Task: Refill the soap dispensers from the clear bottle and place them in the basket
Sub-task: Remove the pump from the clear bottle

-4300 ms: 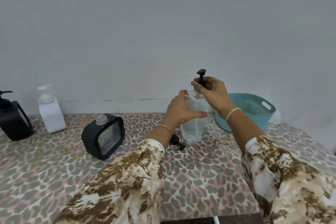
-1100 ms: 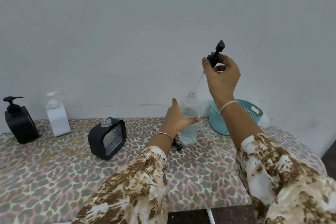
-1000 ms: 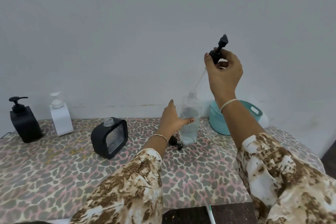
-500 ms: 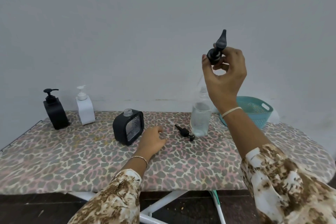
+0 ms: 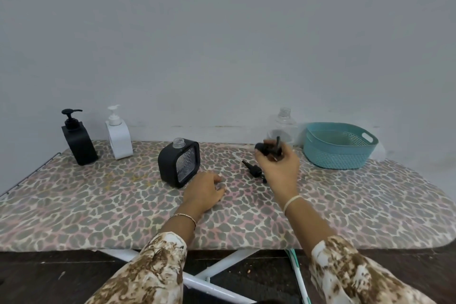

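We've got movement: the right hand (image 5: pixel 278 168) has dropped from up high to just above the ironing board (image 5: pixel 98 200), and it's blurred, fingers curled round the black pump head (image 5: pixel 267 149) pulled out of the clear bottle (image 5: pixel 283 128).

That bottle stands uncapped at the board's one o'clock, just beside the teal basket (image 5: pixel 340 145) at two. The left hand (image 5: pixel 204 190) lies relaxed on the cover, holding nothing, right by the square black dispenser (image 5: pixel 179 163) at twelve, whose neck is open. That dispenser's own pump (image 5: pixel 253 170) lies loose between the two hands.

At ten o'clock the tall black dispenser (image 5: pixel 79 140) and white dispenser (image 5: pixel 118 136) wait, capped.

We judge both containers are open but nothing is poured. Next we'd set this pump down, lift the bottle and tip it carefully into that narrow neck.
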A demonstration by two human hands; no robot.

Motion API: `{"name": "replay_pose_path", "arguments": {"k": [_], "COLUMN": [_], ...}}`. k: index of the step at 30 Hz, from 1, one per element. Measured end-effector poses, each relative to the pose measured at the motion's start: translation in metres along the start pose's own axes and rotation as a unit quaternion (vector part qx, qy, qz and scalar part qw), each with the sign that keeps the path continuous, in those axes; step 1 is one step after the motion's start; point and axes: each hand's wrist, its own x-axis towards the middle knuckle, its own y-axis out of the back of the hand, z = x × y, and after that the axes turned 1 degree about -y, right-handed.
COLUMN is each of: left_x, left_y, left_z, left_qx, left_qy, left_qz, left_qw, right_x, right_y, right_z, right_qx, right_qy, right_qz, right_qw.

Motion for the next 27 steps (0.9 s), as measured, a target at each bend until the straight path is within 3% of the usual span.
{"name": "replay_pose_path", "arguments": {"k": [11,16,21,24,27], "left_x": [0.0,0.003,0.005,0.008,0.013], "left_y": [0.001,0.004,0.005,0.005,0.002], "left_z": [0.0,0.003,0.004,0.005,0.003], "left_qx": [0.041,0.041,0.037,0.035,0.041], "left_qy": [-0.018,-0.015,-0.02,-0.029,-0.033], "left_qz": [0.047,0.039,0.064,0.059,0.028], "left_qw": [0.998,0.998,0.997,0.997,0.998], "right_x": [-0.011,-0.012,0.002,0.03,0.057], "right_y": [-0.003,0.002,0.01,0.013,0.014], "right_z": [0.072,0.073,0.052,0.044,0.042], "right_qx": [-0.291,-0.361,-0.331,-0.301,-0.255], "right_qy": [-0.002,0.018,0.079,0.029,-0.022], "right_qz": [-0.059,-0.056,0.075,0.105,0.084], "right_qw": [0.955,0.931,0.937,0.947,0.963]}}
